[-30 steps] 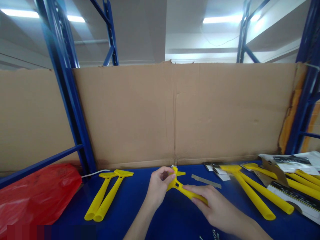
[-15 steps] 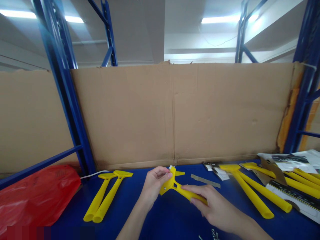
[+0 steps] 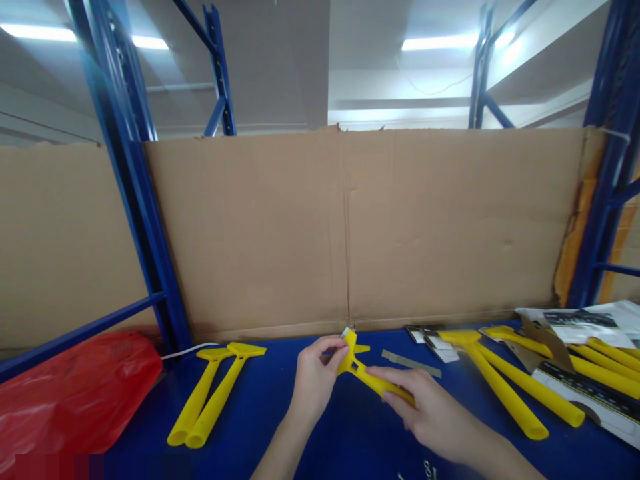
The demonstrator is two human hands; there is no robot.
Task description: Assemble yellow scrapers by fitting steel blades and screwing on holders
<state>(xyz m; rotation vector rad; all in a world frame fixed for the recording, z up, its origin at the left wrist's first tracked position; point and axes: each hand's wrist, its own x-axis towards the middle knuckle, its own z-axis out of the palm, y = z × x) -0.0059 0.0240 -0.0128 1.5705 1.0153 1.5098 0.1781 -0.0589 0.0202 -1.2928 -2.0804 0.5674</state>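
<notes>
Left hand [image 3: 315, 377] pinches the head of a yellow scraper [image 3: 373, 381] between thumb and fingers, while the right hand [image 3: 433, 410] is wrapped round its handle, index finger laid along the top. The scraper is held over the middle of the blue tabletop [image 3: 260, 400], head tilted up toward the far edge, handle slanting down to the right; a small pale piece shows at the upper end of the head. Just right of the head, a flat metal strip [image 3: 413, 363] lies toward the far edge. Near the tabletop's left side, two yellow scrapers [image 3: 220, 393] lie side by side, heads toward the far edge, with a red plastic bag [image 3: 90, 393] further left. Toward the right side lie two more scrapers with overlapping heads [image 3: 510, 393], small packets [image 3: 443, 343] beside those heads, and yellow handles [image 3: 605, 375] among packaging [image 3: 590, 400] in the far right corner. Small metal screws [image 3: 427, 470] lie nearer the front. Brown cardboard [image 3: 250, 233] stands along the far edge
</notes>
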